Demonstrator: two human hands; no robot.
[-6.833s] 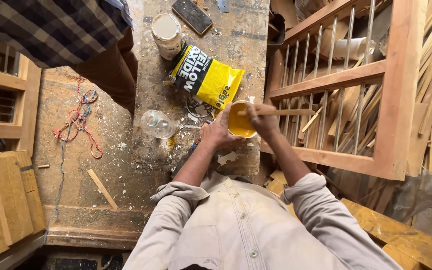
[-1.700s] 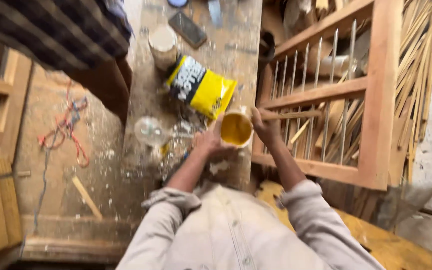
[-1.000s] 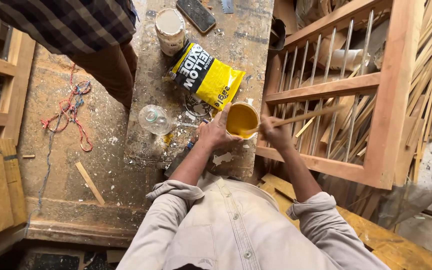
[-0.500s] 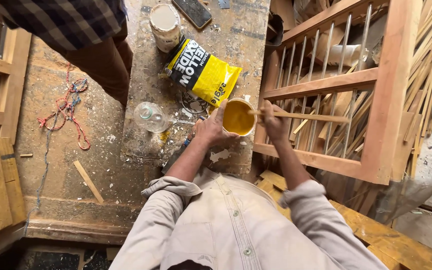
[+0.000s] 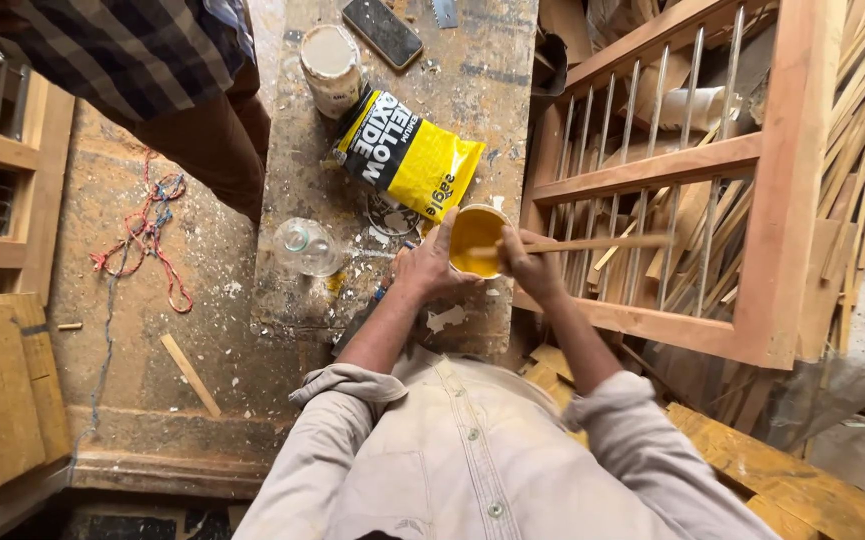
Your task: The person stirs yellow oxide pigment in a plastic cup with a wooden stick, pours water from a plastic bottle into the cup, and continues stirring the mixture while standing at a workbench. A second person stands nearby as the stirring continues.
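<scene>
Figure: mixing posture at the desk (image 5: pixel 473 110), with every position given relative to the small cup of yellow mix (image 5: pixel 477 238). My left hand (image 5: pixel 431 272) is wrapped closed around the cup's left side and lifts it just clear of the desk's near right edge, in my judgement so that it stays steady and level while being stirred. My right hand (image 5: pixel 526 265), immediately right of the cup, is closed on a thin wooden stick (image 5: pixel 583 244); one end dips into the yellow contents and the rest runs out to the right, across the bars of the wooden window frame (image 5: pixel 743 190) that stands beside the desk. Just beyond the cup lies a yellow pigment pouch (image 5: pixel 408 152), flat on the desk, close enough to draw from. Farther beyond stand a white tub (image 5: pixel 331 62) and a dark phone (image 5: pixel 383 30). To the cup's left a clear plastic bottle (image 5: pixel 305 246) lies near the desk's edge. Another person's checked sleeve (image 5: pixel 133 50) shows at far upper left.
</scene>
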